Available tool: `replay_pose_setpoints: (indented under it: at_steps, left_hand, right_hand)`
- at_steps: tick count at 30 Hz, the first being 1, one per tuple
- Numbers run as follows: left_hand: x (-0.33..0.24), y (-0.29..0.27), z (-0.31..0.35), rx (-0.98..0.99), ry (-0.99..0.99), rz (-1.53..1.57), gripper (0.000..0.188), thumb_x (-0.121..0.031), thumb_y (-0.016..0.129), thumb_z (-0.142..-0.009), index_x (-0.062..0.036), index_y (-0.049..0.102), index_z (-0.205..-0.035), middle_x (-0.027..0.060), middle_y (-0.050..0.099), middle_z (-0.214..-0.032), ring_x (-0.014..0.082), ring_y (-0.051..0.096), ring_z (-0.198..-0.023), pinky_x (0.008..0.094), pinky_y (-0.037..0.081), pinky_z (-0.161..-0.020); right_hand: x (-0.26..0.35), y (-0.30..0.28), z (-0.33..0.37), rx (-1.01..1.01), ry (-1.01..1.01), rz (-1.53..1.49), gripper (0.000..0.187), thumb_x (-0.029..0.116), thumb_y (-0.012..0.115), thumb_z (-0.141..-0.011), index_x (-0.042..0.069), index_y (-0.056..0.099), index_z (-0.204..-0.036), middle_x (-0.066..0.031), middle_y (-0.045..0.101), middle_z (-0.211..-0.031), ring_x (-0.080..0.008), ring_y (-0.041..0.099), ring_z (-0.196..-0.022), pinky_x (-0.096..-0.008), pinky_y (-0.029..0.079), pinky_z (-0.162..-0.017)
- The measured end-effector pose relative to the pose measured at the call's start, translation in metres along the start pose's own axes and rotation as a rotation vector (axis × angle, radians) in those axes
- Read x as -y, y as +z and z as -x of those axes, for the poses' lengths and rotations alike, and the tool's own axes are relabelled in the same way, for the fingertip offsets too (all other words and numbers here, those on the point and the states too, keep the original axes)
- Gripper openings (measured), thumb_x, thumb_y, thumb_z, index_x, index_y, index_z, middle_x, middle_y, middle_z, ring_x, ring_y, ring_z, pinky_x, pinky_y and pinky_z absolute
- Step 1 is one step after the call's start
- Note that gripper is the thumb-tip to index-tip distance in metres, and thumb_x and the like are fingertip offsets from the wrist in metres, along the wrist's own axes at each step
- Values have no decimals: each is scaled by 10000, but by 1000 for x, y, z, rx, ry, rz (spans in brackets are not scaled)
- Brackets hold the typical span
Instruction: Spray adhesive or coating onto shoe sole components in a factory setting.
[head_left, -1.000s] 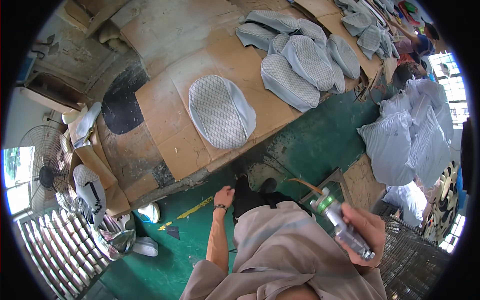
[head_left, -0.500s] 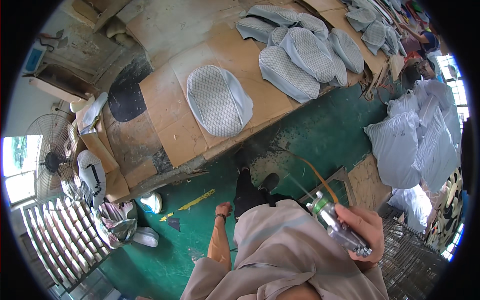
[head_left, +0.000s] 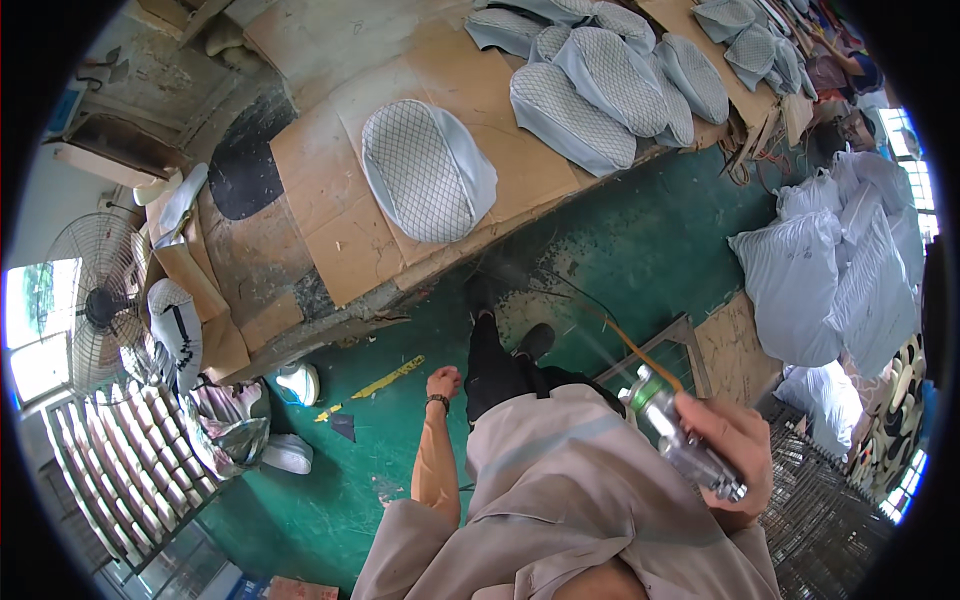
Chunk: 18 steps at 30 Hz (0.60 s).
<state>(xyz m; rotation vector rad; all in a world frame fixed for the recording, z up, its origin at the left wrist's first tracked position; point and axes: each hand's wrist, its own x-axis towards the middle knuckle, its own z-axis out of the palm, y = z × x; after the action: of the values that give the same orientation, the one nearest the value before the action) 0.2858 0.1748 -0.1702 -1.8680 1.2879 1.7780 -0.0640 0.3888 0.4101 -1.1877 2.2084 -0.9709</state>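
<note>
My right hand (head_left: 730,445) is wrapped round a metal spray gun (head_left: 670,428) with a green ring near its nozzle end. A thin mist streak leaves the nozzle toward the floor at the upper left. My left hand (head_left: 444,382) hangs beside my left leg with its fingers curled and nothing visible in them; a dark band circles the wrist. Beyond both hands, an oval quilted cover (head_left: 415,165) with a smooth grey fabric border lies alone on a flattened cardboard sheet (head_left: 335,245) on the workbench. Neither hand touches it.
Several similar quilted covers (head_left: 610,80) are heaped farther right on the bench. An orange hose (head_left: 628,343) runs near the spray gun. White sacks (head_left: 795,280) stand at the right. A wire-cage fan (head_left: 100,305) and a slatted rack (head_left: 130,470) stand at the left, near loose shoes (head_left: 288,453).
The bench and its covers sit higher in the picture, as the view has shifted. My left hand is slightly higher in the frame. The spray gun stays in my right hand.
</note>
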Motion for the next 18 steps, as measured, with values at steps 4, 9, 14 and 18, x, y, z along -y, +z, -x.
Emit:
replay_pose_setpoints:
  at_steps: [4,9,14,18]
  left_hand:
    - [11,10,12,-18,-60,18,330,-315,721,-981,-93,743,-1225,60,784,-1007,197,756,-870,382,610,-703]
    - [18,14,25,-51,-77,-52,375,-336,727,-979,-90,736,-1261,63,773,-1046,230,748,-903,414,615,-734]
    - [5,33,25,-59,-51,-89,347,-325,723,-963,-83,785,-1205,83,797,-973,211,770,-879,390,617,-761]
    - [30,9,-2,-198,64,-197,336,-322,724,-954,-71,798,-1166,114,805,-999,232,771,-912,384,607,-826]
  right_hand:
    - [-3,-5,7,15,31,6,505,51,776,-768,-13,730,-1267,-138,671,-791,-279,666,-660,-336,504,-625]
    - [-22,-7,22,-18,-5,39,753,535,696,-888,-36,670,-1377,-118,665,-808,-259,669,-649,-363,516,-582]
    - [-22,-10,31,59,17,-16,645,259,788,-813,-35,670,-1375,-99,661,-786,-251,666,-652,-355,518,-599]
    - [-21,-15,27,99,-36,-7,630,159,808,-785,-25,674,-1373,-94,664,-786,-241,660,-643,-349,515,-588]
